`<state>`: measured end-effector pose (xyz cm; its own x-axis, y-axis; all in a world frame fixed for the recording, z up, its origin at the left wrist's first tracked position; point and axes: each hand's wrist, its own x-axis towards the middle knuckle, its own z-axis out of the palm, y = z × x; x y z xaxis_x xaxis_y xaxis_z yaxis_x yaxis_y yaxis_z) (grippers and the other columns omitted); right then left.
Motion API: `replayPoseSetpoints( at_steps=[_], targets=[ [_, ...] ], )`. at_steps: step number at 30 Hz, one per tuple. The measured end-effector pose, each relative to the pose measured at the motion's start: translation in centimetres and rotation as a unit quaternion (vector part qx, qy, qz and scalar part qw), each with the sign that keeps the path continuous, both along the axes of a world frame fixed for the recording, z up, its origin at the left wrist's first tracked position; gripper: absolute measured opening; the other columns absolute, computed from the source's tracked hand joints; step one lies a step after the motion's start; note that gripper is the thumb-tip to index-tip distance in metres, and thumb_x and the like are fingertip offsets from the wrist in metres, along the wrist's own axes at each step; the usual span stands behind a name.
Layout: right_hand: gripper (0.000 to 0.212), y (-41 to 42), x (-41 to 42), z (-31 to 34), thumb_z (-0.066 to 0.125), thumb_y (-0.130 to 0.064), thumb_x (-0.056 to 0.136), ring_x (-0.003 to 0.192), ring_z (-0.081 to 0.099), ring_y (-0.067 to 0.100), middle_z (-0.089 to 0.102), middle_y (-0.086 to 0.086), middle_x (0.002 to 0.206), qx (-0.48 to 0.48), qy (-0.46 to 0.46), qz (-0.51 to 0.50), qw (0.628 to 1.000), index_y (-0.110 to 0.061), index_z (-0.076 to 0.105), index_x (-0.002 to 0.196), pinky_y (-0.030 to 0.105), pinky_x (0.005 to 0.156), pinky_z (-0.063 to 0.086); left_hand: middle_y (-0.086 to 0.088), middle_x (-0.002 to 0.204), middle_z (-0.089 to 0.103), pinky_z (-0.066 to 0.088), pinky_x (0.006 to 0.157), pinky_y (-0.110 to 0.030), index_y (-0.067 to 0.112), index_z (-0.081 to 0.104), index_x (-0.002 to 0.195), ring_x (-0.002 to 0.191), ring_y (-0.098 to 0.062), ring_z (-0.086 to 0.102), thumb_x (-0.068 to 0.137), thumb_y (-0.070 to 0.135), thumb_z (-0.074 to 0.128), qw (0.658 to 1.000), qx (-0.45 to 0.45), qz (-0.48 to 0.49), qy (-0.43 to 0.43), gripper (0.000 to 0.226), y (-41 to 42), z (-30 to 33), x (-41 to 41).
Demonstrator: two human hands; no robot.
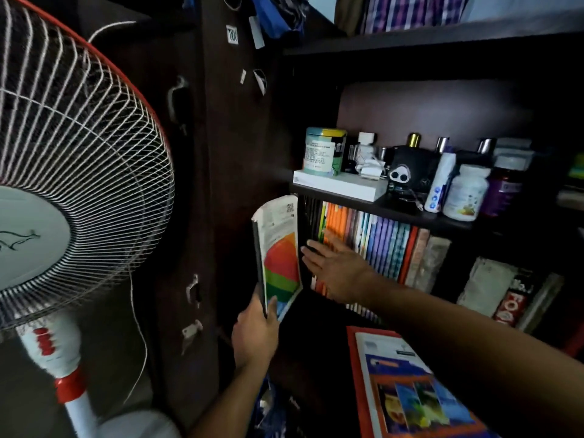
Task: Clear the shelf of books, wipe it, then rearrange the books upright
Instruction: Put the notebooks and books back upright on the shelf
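1. The left hand [255, 333] grips a thin book [279, 254] by its lower corner, thumb curled over the cover, and holds it upright just at the left end of the shelf [373, 207] opening — its cover shows red, green and blue bands.
2. The right hand [335, 270] is spread flat, fingers straight, pressing against the spines of the row of books [382, 245] that stands upright on the shelf; it holds nothing.
3. The held book sits just left of that row, with the right hand's fingertips between the two.
4. Further right on the same shelf, a few more books [502, 295] lean at a tilt, well apart from the upright row.
5. Lower down on the right, a red-edged book [410, 387] lies flat, partly under the right forearm.
6. On the board above sit a round tin [324, 151] on a white box [341, 186], then bottles and a white jar [464, 192].
7. A standing fan [63, 184] with a red-rimmed grille fills the left side, beside the dark cabinet door [221, 184].
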<state>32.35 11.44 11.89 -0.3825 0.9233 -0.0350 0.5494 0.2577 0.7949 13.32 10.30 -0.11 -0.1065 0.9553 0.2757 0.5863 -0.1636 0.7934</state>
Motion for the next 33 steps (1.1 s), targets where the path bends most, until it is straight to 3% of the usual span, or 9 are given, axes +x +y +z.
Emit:
replayPoseSetpoints(
  at_steps=[4,8,12,17,19,22,28,31,33],
  targets=[
    [0.101,1.5,2.8,-1.2,0.024,-0.079,0.090,0.153,-0.019,0.031,-0.021,0.012,0.164,0.037,-0.091,-0.018,0.995,-0.012,-0.011,0.158,0.064,0.113,-0.017,-0.010,0.119,0.068,0.049,0.083,-0.041,0.028,0.041,0.150,0.107,-0.035,0.064,0.104,0.046,0.045,1.000,0.025,0.012,0.006,0.050,-0.7,0.6,0.3],
    [0.097,1.3,3.7,-1.6,0.018,-0.076,0.093,0.153,-0.017,0.033,-0.020,0.015,0.164,0.053,-0.112,0.004,0.992,-0.011,-0.011,0.159,0.066,0.114,-0.015,-0.007,0.119,0.069,0.051,0.085,-0.041,0.030,0.039,0.151,0.108,-0.032,0.065,0.104,0.048,0.043,0.999,0.029,0.010,0.011,0.051,-1.2,0.9,0.3],
    [0.090,1.2,4.0,-1.9,0.025,-0.068,0.096,0.155,-0.004,0.035,-0.003,0.018,0.167,0.059,-0.105,0.019,0.993,-0.009,0.004,0.160,0.070,0.114,-0.011,-0.005,0.123,0.067,0.051,0.090,-0.043,0.032,0.035,0.153,0.111,-0.030,0.064,0.104,0.051,0.039,0.999,0.033,-0.003,0.022,0.053,-1.5,1.0,0.3],
    [0.056,2.2,0.8,-1.5,0.040,-0.044,0.100,0.137,0.034,0.036,0.047,0.012,0.146,0.071,-0.091,0.046,0.992,-0.011,0.051,0.144,0.060,0.119,0.012,-0.005,0.131,0.065,0.047,0.091,-0.040,0.032,0.032,0.155,0.117,-0.030,0.061,0.105,0.048,0.039,0.998,0.039,-0.015,0.044,0.053,-1.5,1.4,0.4],
    [0.052,3.1,-0.2,-1.4,0.046,-0.044,0.099,0.144,0.027,0.038,0.047,0.010,0.150,0.071,-0.107,0.027,0.991,-0.016,0.056,0.141,0.061,0.121,0.007,-0.006,0.131,0.065,0.047,0.090,-0.038,0.034,0.033,0.155,0.117,-0.031,0.061,0.105,0.046,0.039,0.997,0.046,-0.028,0.058,0.052,-1.7,1.5,0.4],
    [0.057,3.4,0.3,-0.8,0.046,-0.043,0.097,0.150,0.015,0.040,0.042,0.011,0.155,0.087,-0.089,0.010,0.992,-0.014,0.050,0.146,0.063,0.121,-0.006,-0.006,0.131,0.065,0.046,0.091,-0.037,0.035,0.033,0.155,0.118,-0.031,0.061,0.106,0.046,0.039,0.996,0.049,-0.041,0.070,0.051,-1.8,1.6,0.3],
    [0.048,3.2,0.9,-1.3,0.056,-0.042,0.095,0.144,0.029,0.037,0.057,0.006,0.143,0.089,-0.054,-0.008,0.995,-0.018,0.060,0.136,0.061,0.119,0.006,-0.004,0.139,0.060,0.046,0.095,-0.038,0.032,0.029,0.156,0.125,-0.028,0.057,0.104,0.053,0.035,0.992,0.020,-0.056,0.109,0.056,-1.6,1.7,0.3],
    [0.041,3.2,0.7,-1.4,0.052,-0.043,0.098,0.140,0.032,0.037,0.063,0.005,0.135,0.083,-0.023,-0.015,0.996,-0.020,0.066,0.128,0.060,0.118,0.010,-0.003,0.136,0.062,0.046,0.094,-0.038,0.034,0.032,0.155,0.124,-0.028,0.058,0.102,0.057,0.034,0.991,0.004,-0.059,0.116,0.057,-0.9,1.5,0.3],
    [0.044,2.8,0.7,-1.9,0.050,-0.045,0.098,0.143,0.030,0.038,0.061,0.006,0.137,0.096,0.003,-0.012,0.995,-0.019,0.065,0.129,0.061,0.120,0.006,-0.001,0.131,0.065,0.049,0.092,-0.038,0.034,0.039,0.151,0.120,-0.028,0.061,0.099,0.062,0.034,0.992,-0.009,-0.069,0.107,0.058,-0.3,1.0,0.2]
  ],
)
